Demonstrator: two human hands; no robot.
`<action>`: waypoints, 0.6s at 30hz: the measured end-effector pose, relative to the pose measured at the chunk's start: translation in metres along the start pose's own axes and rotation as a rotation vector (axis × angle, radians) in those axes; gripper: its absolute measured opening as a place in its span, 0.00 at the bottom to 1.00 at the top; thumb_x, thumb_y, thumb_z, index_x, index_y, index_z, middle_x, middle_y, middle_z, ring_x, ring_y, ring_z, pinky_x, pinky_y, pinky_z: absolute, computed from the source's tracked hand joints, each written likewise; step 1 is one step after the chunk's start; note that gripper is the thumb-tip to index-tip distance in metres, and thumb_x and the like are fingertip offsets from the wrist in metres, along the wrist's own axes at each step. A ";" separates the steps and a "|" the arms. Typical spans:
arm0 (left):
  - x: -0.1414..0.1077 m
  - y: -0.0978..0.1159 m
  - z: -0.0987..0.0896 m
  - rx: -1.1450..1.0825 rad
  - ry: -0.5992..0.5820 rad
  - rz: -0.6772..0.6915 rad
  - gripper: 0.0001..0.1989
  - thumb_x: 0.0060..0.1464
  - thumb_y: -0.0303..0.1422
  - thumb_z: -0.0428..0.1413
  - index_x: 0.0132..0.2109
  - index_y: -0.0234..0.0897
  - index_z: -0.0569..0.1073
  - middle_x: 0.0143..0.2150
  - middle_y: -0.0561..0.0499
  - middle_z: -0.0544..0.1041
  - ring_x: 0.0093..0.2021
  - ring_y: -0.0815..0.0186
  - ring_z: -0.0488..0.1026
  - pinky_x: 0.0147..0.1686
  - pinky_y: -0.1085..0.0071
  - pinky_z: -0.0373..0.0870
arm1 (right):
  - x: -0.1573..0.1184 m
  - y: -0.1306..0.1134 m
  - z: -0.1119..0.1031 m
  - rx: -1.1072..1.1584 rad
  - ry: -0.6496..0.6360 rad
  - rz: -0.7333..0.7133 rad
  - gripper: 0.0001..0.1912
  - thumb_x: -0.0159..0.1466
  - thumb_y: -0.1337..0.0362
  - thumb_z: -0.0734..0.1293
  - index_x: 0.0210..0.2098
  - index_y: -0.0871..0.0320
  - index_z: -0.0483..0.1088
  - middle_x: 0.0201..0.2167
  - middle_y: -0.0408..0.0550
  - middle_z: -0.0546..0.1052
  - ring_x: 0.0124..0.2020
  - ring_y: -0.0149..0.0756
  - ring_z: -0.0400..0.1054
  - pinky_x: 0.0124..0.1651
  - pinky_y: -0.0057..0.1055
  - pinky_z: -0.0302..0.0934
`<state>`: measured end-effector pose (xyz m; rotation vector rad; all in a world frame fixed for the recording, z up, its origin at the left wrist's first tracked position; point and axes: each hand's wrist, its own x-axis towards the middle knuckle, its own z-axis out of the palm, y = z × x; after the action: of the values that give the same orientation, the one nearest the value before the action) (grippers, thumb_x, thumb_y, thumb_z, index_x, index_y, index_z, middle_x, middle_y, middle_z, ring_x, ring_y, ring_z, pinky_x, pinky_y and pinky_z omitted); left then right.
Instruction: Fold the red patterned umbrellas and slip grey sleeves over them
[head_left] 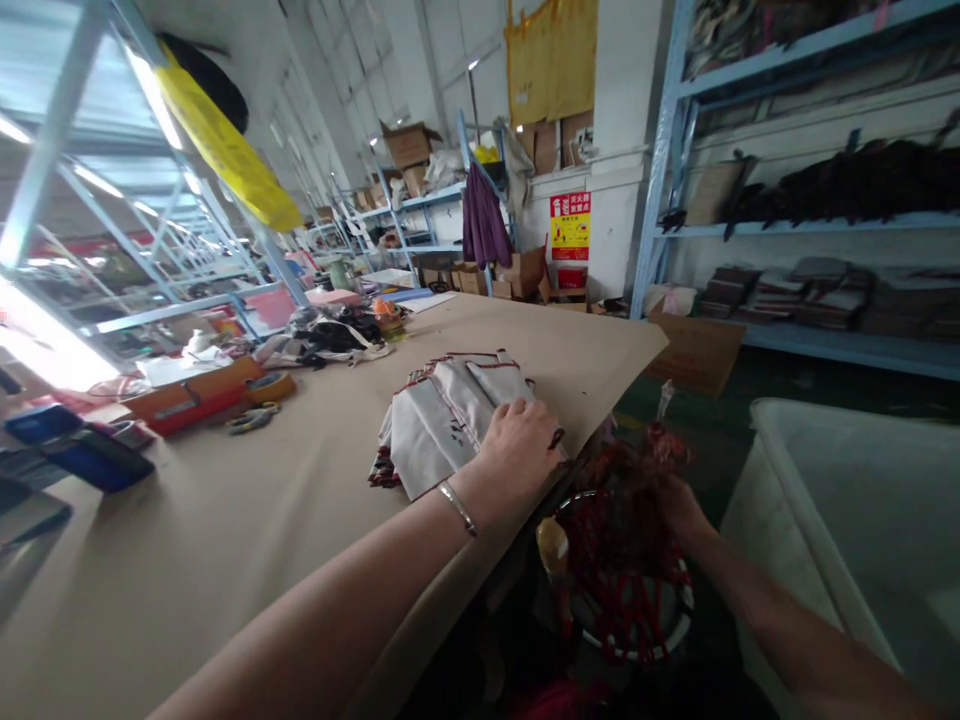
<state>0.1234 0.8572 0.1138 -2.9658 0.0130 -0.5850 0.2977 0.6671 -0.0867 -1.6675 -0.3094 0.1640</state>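
Note:
My left hand (521,440), with a silver bracelet at the wrist, lies over the right side of a stack of pale grey fabric pieces (431,430) with dark red edging. Its fingers rest on the top piece; a small dark thing shows at the fingertips. Below the table edge, my right hand (681,512) is closed on a tangled bunch of dark red strips (637,470), blurred and in shadow. The bunch is over a round, light-rimmed container (684,615), where more red strips hang. A tan rounded object (553,545) stands at its left side.
The stack lies on a brown paper-covered table (322,560). On the left are an orange-red box (199,395), tape roll (270,386), clippers (253,418) and dark cloth (322,335). A large white bin (795,500) stands right, below blue shelves (840,340).

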 end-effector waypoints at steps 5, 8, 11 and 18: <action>0.014 0.004 0.014 0.124 -0.128 -0.014 0.08 0.52 0.28 0.52 0.38 0.32 0.74 0.41 0.39 0.74 0.47 0.49 0.66 0.47 0.53 0.62 | -0.038 0.058 0.020 -0.185 -0.015 0.061 0.07 0.43 0.61 0.67 0.25 0.53 0.70 0.23 0.46 0.74 0.31 0.48 0.72 0.39 0.45 0.64; 0.016 0.000 0.013 0.129 -0.164 -0.059 0.09 0.52 0.25 0.50 0.36 0.31 0.75 0.38 0.37 0.76 0.44 0.50 0.69 0.45 0.56 0.64 | -0.036 0.035 0.038 -0.222 0.005 0.026 0.17 0.48 0.58 0.66 0.38 0.55 0.71 0.34 0.52 0.76 0.41 0.51 0.71 0.46 0.47 0.62; 0.018 -0.005 0.008 0.087 -0.140 -0.092 0.10 0.54 0.25 0.49 0.37 0.32 0.75 0.37 0.39 0.77 0.41 0.55 0.72 0.45 0.62 0.65 | -0.027 -0.038 0.063 -0.197 -0.032 -0.201 0.24 0.57 0.55 0.62 0.51 0.57 0.65 0.48 0.54 0.73 0.51 0.45 0.66 0.55 0.42 0.58; 0.023 -0.011 -0.019 -0.040 0.025 -0.207 0.12 0.55 0.27 0.47 0.39 0.35 0.75 0.39 0.44 0.77 0.41 0.61 0.73 0.44 0.68 0.67 | -0.019 -0.193 0.098 -0.682 -0.200 -0.818 0.14 0.60 0.67 0.59 0.44 0.58 0.70 0.41 0.54 0.74 0.44 0.42 0.68 0.48 0.36 0.60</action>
<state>0.1371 0.8654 0.1414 -3.0196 -0.2866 -0.6524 0.2310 0.7730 0.0912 -2.0424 -1.2748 -0.4389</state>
